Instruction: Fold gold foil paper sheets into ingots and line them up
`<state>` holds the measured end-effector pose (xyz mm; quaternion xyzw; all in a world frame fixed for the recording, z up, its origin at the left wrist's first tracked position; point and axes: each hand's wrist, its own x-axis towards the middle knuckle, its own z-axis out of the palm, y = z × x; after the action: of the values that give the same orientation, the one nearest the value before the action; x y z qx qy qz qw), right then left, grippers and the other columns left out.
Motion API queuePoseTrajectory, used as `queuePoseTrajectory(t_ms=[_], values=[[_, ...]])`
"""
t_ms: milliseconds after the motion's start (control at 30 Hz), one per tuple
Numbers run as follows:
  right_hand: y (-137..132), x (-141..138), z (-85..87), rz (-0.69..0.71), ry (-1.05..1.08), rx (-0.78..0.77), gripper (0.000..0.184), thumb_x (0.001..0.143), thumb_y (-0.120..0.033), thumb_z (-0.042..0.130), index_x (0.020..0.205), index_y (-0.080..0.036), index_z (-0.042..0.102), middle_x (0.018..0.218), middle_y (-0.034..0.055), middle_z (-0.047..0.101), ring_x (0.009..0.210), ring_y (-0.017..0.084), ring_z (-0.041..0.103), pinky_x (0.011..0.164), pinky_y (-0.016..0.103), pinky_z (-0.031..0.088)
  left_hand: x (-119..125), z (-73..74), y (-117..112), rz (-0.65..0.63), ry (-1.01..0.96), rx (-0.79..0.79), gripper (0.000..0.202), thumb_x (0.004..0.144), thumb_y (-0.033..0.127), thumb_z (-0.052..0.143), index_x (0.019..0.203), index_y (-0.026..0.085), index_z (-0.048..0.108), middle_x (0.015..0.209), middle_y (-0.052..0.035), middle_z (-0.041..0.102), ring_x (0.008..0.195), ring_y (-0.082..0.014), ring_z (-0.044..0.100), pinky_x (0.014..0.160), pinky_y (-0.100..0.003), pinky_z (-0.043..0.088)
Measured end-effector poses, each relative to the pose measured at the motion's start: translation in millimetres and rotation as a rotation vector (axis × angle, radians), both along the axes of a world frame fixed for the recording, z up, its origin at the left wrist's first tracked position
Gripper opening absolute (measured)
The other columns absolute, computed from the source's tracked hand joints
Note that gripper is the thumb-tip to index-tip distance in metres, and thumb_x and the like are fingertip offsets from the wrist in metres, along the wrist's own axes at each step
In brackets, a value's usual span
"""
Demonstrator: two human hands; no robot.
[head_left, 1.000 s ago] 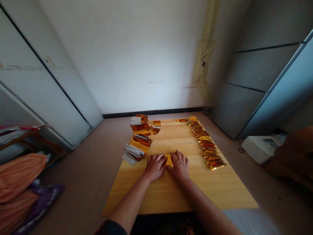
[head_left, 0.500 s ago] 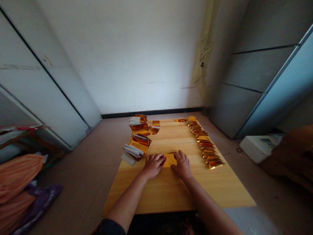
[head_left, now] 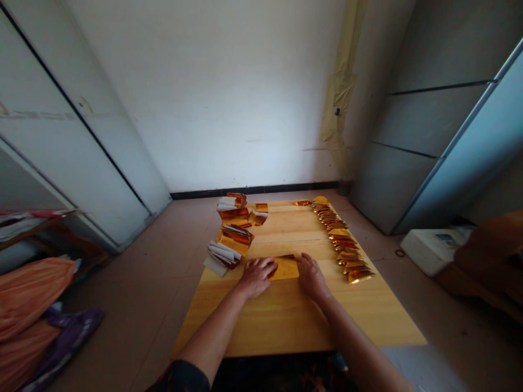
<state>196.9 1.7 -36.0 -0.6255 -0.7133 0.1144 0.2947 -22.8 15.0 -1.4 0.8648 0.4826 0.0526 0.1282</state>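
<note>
A folded gold foil sheet [head_left: 286, 268] lies flat on the wooden table [head_left: 294, 316] between my hands. My left hand [head_left: 256, 275] rests on its left edge with fingers curled down, pressing it. At the sheet's right edge is my right hand [head_left: 311, 275], fingers flat on the table and on the foil. To the left of my left hand stands a loose stack of gold and white sheets [head_left: 231, 234]. A row of several folded gold pieces [head_left: 341, 239] runs along the table's right side.
The table is low on a tiled floor, with a white wall behind. Orange and purple bags [head_left: 36, 310] lie at the left under a shelf. A white box [head_left: 433, 247] sits on the floor at the right, beside grey panels.
My hands have slid apart along the gold sheet, the right one moving rightward, so more of the foil shows between them.
</note>
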Motion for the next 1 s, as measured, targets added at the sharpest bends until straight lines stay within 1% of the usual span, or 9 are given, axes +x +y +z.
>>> queuePoseTrajectory(t_ms=[133,233,400,533,600,767,833,900,1000], values=[[-8,5,8.7,0.083,0.001,0.025,0.061,0.062,-0.002,0.05,0.12,-0.019,0.057,0.14,0.0114,0.042,0.125,0.023,0.042,0.103,0.038,0.038,2,1.4,-3,0.016,-0.043,0.034,0.052,0.076,0.034,0.059,0.127,0.033,0.05,0.139,-0.0016,0.046,0.122,-0.0257,0.041,0.103,-0.045,0.028],[-13,7,18.1,0.16,-0.056,0.004,0.05,0.068,-0.009,0.055,0.117,-0.02,0.06,0.144,0.0119,0.036,0.126,0.025,0.041,0.101,0.04,0.038,4,2.8,-5,0.037,-0.069,0.058,0.049,0.076,0.037,0.06,0.124,0.031,0.053,0.136,-0.0026,0.049,0.12,-0.0259,0.043,0.101,-0.045,0.03],[-14,11,28.8,0.2,-0.161,-0.055,0.032,0.077,-0.021,0.06,0.109,-0.023,0.064,0.142,0.0113,0.041,0.124,0.026,0.041,0.098,0.042,0.037,4,4.9,-5,0.043,-0.084,0.074,0.043,0.08,0.034,0.057,0.122,0.03,0.054,0.132,-0.0024,0.053,0.118,-0.0244,0.045,0.099,-0.044,0.032],[-9,14,33.0,0.232,-0.213,-0.072,0.021,0.081,-0.026,0.06,0.1,-0.024,0.067,0.137,0.0098,0.047,0.122,0.025,0.043,0.097,0.04,0.036,3,5.3,-5,0.029,-0.096,0.075,0.051,0.076,0.04,0.063,0.125,0.03,0.053,0.131,-0.0026,0.054,0.117,-0.0253,0.046,0.099,-0.044,0.032],[-6,14,34.0,0.23,-0.22,-0.075,0.019,0.081,-0.027,0.06,0.098,-0.024,0.068,0.135,0.0093,0.049,0.12,0.024,0.045,0.096,0.039,0.035,3,4.9,-5,0.029,-0.094,0.076,0.052,0.075,0.041,0.065,0.125,0.031,0.053,0.13,-0.0024,0.054,0.116,-0.0257,0.046,0.098,-0.044,0.032],[-5,15,32.8,0.241,-0.193,-0.045,0.018,0.083,-0.029,0.059,0.099,-0.026,0.067,0.131,0.0065,0.053,0.117,0.022,0.046,0.095,0.038,0.035,5,3.9,-6,0.048,-0.097,0.096,0.037,0.079,0.036,0.063,0.115,0.033,0.061,0.126,-0.0011,0.057,0.114,-0.0239,0.048,0.097,-0.044,0.032],[-5,16,31.2,0.252,-0.179,-0.043,0.02,0.081,-0.032,0.061,0.1,-0.026,0.067,0.131,0.0065,0.053,0.118,0.023,0.045,0.095,0.039,0.034,6,3.4,-6,0.054,-0.106,0.103,0.035,0.08,0.035,0.062,0.115,0.033,0.061,0.126,-0.0012,0.057,0.114,-0.0236,0.048,0.097,-0.044,0.032],[-6,17,29.6,0.259,-0.169,-0.045,0.022,0.078,-0.033,0.064,0.099,-0.026,0.067,0.131,0.0068,0.053,0.12,0.024,0.045,0.096,0.039,0.033,6,2.5,-5,0.052,-0.116,0.104,0.037,0.079,0.037,0.063,0.116,0.032,0.06,0.126,-0.002,0.057,0.114,-0.0239,0.048,0.097,-0.043,0.032],[-7,17,28.0,0.26,-0.158,-0.036,0.02,0.077,-0.033,0.065,0.095,-0.025,0.067,0.131,0.0065,0.053,0.12,0.023,0.045,0.096,0.039,0.033,5,-0.1,-4,0.037,-0.131,0.107,0.047,0.075,0.042,0.067,0.12,0.031,0.058,0.126,-0.0035,0.057,0.113,-0.0248,0.048,0.097,-0.043,0.033]])
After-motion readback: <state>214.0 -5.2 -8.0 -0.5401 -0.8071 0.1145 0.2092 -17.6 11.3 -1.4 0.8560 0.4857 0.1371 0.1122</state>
